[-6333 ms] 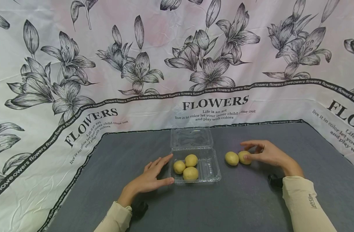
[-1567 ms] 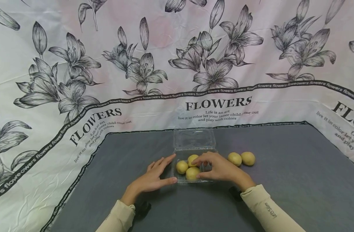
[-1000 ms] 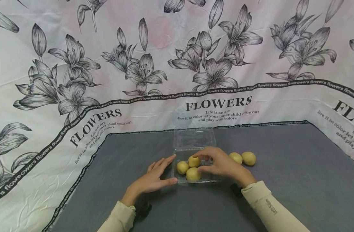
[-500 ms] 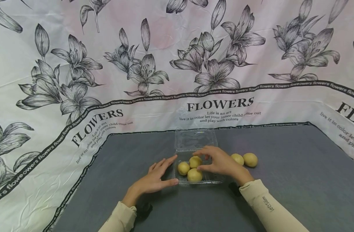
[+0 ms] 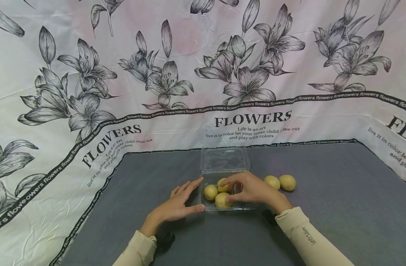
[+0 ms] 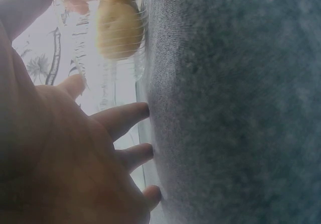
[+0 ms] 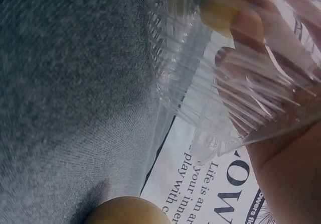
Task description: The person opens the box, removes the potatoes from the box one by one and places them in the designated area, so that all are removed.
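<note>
Three smooth yellow oval fruits, a left one (image 5: 210, 192), a back one (image 5: 222, 189) and a front one (image 5: 222, 200), sit in the left half of a clear plastic clamshell box (image 5: 206, 207). Its lid stands raised at the back. My left hand (image 5: 176, 205) lies beside the box with straight, spread fingers, fingertip and thumb at its left wall. My right hand (image 5: 251, 187) reaches in from the right with bent fingers. Its index finger overlaps the back fruit and its thumb the front one; I cannot tell whether it grips either. It hides part of the box floor.
Two more yellow fruits, a nearer (image 5: 272, 181) and a farther one (image 5: 287, 183), lie on the grey table (image 5: 309, 225) right of the box. Behind the table hangs a white cloth (image 5: 176, 129) with printed flowers and lettering.
My right hand has moved left from the fruits on the table into the box. Its thumb and index finger spread, then came down over the two fruits. The left hand has stayed at the box.
</note>
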Available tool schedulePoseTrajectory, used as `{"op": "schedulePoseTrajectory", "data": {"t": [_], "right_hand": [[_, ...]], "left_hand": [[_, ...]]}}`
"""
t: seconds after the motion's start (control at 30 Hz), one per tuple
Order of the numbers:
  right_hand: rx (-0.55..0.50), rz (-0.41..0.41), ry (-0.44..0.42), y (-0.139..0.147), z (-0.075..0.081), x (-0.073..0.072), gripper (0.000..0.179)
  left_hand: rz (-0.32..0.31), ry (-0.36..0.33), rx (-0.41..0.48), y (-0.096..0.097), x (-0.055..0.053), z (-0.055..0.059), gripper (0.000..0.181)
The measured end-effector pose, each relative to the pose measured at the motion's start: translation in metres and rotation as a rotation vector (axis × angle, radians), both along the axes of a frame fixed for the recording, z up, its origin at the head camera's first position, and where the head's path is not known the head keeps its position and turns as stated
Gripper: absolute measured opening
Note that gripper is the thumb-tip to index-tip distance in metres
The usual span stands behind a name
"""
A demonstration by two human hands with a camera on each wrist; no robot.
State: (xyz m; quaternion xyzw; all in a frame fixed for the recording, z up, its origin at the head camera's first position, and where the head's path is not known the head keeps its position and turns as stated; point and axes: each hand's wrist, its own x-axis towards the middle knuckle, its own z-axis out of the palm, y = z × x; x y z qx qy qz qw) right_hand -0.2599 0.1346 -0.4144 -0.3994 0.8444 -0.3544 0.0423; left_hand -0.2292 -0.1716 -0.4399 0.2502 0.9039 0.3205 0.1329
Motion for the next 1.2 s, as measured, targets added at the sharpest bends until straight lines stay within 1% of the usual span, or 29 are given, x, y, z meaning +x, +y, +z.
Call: {"op": "schedulePoseTrajectory", "data": {"t": [0.1, 0.27, 0.43, 0.7, 0.97, 1.2], "right_hand": [[0.004, 0.009, -0.026, -0.0009, 0.0002, 0.0010, 0.047], [0.006, 0.017, -0.047, -0.0019, 0.0006, 0.0022, 0.045], [0.033, 0.018, -0.062, -0.0024, -0.0005, 0.0027, 0.046], [0.077, 0.043, -0.045, -0.0049, -0.0017, 0.0029, 0.046], [0.082, 0.060, -0.044, -0.0067, -0.0033, 0.0007, 0.046], [0.098, 0.051, -0.004, -0.0072, -0.0050, 0.0011, 0.046]], "left_hand": [[-0.002, 0.001, 0.005, -0.0002, 0.0006, -0.0001, 0.088], [0.000, -0.002, 0.006, -0.0004, 0.0015, 0.0002, 0.088], [0.003, -0.006, 0.007, -0.0005, 0.0019, 0.0000, 0.088], [0.006, -0.007, -0.004, -0.0004, 0.0008, 0.0002, 0.087], [0.008, 0.003, -0.007, -0.0002, 0.0008, 0.0023, 0.087], [0.007, 0.001, -0.008, -0.0005, 0.0000, 0.0012, 0.088]]}}
